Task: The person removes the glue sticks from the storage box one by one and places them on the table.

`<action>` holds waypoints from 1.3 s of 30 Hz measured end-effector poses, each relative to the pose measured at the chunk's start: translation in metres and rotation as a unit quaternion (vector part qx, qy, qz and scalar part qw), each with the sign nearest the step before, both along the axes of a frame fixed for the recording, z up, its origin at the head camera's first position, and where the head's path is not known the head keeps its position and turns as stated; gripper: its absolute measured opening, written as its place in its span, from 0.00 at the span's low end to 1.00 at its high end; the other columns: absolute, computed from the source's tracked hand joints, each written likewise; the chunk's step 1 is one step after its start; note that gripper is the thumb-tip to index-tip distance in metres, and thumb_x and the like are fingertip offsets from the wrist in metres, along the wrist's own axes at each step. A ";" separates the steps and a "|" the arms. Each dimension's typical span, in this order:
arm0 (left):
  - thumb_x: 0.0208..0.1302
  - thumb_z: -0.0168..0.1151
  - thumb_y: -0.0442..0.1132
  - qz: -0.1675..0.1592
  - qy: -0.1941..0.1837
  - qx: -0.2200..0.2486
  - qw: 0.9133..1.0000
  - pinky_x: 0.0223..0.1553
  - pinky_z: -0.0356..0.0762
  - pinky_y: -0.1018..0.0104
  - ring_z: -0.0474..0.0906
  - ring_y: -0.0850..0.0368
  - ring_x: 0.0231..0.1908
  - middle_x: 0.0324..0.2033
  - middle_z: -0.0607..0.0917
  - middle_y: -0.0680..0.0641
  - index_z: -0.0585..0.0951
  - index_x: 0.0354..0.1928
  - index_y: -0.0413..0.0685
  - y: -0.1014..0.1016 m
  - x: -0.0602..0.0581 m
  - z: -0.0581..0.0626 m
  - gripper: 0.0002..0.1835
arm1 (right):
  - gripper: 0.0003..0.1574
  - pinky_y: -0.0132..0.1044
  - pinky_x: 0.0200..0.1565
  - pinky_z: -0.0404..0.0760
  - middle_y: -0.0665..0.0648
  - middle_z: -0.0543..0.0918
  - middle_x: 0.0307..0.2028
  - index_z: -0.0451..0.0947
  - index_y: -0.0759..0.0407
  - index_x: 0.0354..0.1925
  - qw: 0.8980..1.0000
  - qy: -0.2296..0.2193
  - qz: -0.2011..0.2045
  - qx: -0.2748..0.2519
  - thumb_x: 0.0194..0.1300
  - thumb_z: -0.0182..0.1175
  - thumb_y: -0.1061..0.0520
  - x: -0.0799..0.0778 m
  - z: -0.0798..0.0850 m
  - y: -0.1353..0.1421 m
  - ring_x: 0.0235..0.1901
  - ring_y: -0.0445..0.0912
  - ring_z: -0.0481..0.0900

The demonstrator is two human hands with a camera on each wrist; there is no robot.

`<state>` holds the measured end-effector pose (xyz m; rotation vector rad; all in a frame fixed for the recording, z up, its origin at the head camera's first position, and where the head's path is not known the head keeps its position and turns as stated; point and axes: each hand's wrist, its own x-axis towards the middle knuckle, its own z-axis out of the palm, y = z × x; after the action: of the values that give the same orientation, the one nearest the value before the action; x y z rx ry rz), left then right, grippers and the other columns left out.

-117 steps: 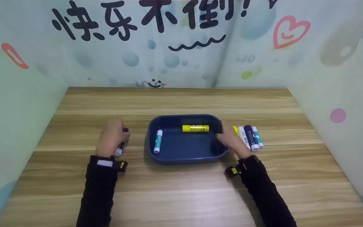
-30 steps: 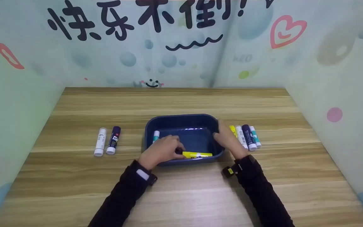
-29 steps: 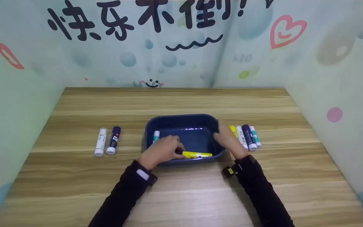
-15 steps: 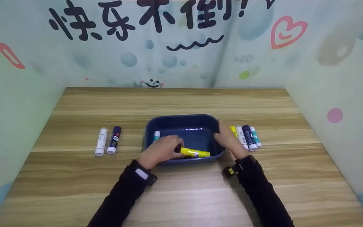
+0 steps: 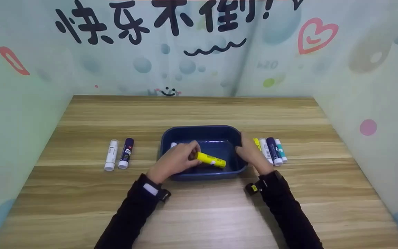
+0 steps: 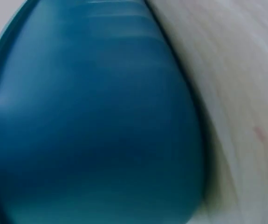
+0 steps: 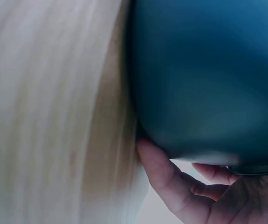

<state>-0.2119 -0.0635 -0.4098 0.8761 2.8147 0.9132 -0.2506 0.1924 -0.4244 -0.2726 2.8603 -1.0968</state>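
My left hand (image 5: 176,159) pinches one end of a yellow glue stick (image 5: 211,160) inside the blue tray (image 5: 202,177). The glue stick slants, its far end pointing right and toward the tray's front wall. A second glue stick (image 5: 173,145) with a white end lies at the tray's left, mostly hidden behind my left hand. My right hand (image 5: 252,154) grips the tray's right end; in the right wrist view its fingers (image 7: 159,172) curl against the tray's outer wall (image 7: 203,93). Only the tray's outer side (image 6: 96,112) and the table show in the left wrist view.
Left of the tray lie a white glue stick (image 5: 111,155) and a dark purple one (image 5: 126,153). Past my right hand a row holds a yellow (image 5: 256,143), a white (image 5: 266,151), a purple (image 5: 274,151) and a teal glue stick (image 5: 281,150). A printed backdrop (image 5: 116,69) encloses the table.
The white and purple glue sticks came to lie at the left. My left hand moved into the tray, took the yellow glue stick, and has lifted it off the front wall. My right hand stayed.
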 end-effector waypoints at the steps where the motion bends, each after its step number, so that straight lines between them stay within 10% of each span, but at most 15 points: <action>1: 0.58 0.64 0.42 0.003 0.002 0.009 1.000 0.41 0.79 0.65 0.79 0.56 0.37 0.37 0.83 0.46 0.74 0.44 0.45 0.000 0.000 0.001 0.15 | 0.33 0.56 0.61 0.66 0.78 0.70 0.55 0.57 0.77 0.59 1.000 0.000 0.000 -0.001 0.54 0.47 0.69 0.000 0.000 0.000 0.57 0.66 0.68; 16: 0.62 0.59 0.36 0.064 0.038 0.177 0.981 0.42 0.80 0.63 0.77 0.55 0.39 0.42 0.79 0.44 0.74 0.48 0.40 -0.008 -0.006 0.007 0.14 | 0.31 0.56 0.60 0.67 0.78 0.70 0.54 0.58 0.77 0.58 1.000 0.000 -0.002 -0.007 0.55 0.48 0.69 0.000 0.000 -0.001 0.55 0.65 0.69; 28: 0.64 0.50 0.36 0.203 0.020 0.333 0.921 0.36 0.77 0.68 0.75 0.54 0.35 0.42 0.76 0.43 0.73 0.49 0.38 -0.025 -0.009 0.019 0.13 | 0.31 0.56 0.60 0.66 0.77 0.70 0.53 0.57 0.77 0.57 1.000 -0.003 -0.003 0.004 0.55 0.47 0.69 0.000 0.000 -0.002 0.55 0.65 0.68; 39: 0.70 0.44 0.43 0.290 -0.051 0.311 0.904 0.32 0.74 0.67 0.71 0.53 0.35 0.43 0.74 0.43 0.69 0.55 0.44 -0.062 -0.017 0.029 0.16 | 0.31 0.57 0.60 0.66 0.78 0.69 0.54 0.57 0.77 0.58 1.000 -0.009 -0.011 0.013 0.56 0.47 0.68 -0.002 -0.002 0.000 0.56 0.66 0.68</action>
<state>-0.2291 -0.1255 -0.3811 -0.0475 2.7332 1.9294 -0.2524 0.1923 -0.4260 -0.2281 2.8670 -1.0596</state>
